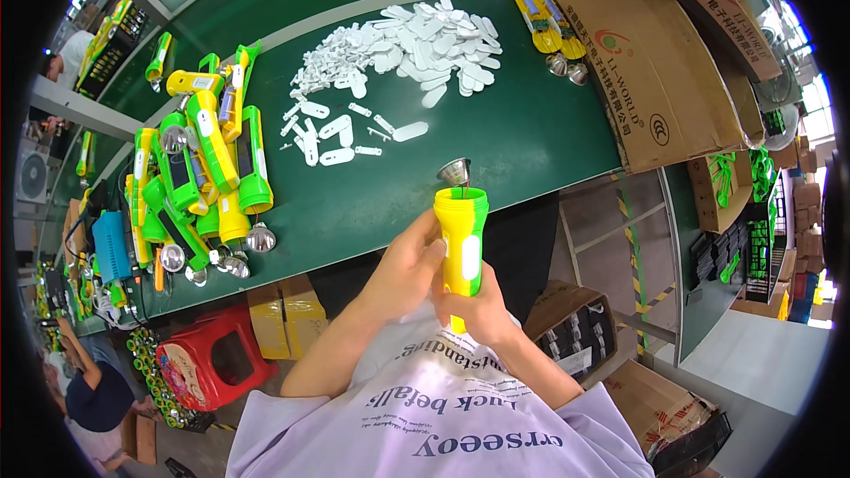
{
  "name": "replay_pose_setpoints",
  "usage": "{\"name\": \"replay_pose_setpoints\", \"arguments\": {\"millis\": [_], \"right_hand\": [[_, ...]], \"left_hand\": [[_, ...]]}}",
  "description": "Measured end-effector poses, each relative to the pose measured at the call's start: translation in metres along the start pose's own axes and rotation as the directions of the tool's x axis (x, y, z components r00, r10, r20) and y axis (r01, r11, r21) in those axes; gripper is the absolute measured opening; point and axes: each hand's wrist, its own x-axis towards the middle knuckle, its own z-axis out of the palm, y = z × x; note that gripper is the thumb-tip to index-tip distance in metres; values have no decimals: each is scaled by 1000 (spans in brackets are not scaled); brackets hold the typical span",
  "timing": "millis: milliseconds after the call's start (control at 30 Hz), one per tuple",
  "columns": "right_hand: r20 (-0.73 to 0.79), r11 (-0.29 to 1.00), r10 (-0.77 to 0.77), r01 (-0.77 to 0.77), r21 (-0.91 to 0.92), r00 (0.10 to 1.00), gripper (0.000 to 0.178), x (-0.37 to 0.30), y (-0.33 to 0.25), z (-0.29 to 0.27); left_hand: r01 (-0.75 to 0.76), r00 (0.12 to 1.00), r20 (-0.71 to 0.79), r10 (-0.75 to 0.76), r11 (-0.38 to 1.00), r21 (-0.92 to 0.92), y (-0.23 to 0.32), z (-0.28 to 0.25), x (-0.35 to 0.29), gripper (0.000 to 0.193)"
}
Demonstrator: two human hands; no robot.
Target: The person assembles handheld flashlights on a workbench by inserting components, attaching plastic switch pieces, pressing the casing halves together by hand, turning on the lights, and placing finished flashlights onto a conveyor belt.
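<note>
Both my hands hold one yellow and green flashlight body (461,239) upright in front of my chest, over the near edge of the green table (522,133). My left hand (405,267) grips its left side with the thumb near the white switch panel. My right hand (474,305) wraps the lower end from below. A silver cone-shaped reflector (454,173) sits at the open top of the flashlight, tilted slightly. A pile of white plastic tabs (416,49) lies on the table farther back.
A heap of yellow and green flashlight parts (199,168) with loose silver reflectors (259,237) lies at the table's left. A large cardboard box (655,53) stands at the right. Under the table sit a red stool (212,363) and cartons (283,314). Another person (84,389) works at lower left.
</note>
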Motion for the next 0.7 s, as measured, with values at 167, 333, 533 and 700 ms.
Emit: {"name": "replay_pose_setpoints", "arguments": {"millis": [167, 333, 533, 700], "right_hand": [[-42, 997, -15, 12, -78, 999, 25, 2, -4, 7], [-106, 998, -54, 58, 38, 993, 21, 0, 9, 8], [-75, 999, -43, 43, -5, 996, 34, 0, 23, 6], [-101, 998, -66, 64, -28, 993, 33, 0, 30, 12]], "left_hand": [[205, 978, 70, -199, 972, -111, -3, -16, -1, 36], [268, 956, 270, -116, 720, -640, -27, -11, 1, 49], [209, 967, 248, -64, 755, -621, -33, -16, -5, 54], [43, 992, 120, 45, 767, -640, -42, -5, -10, 51]]}}
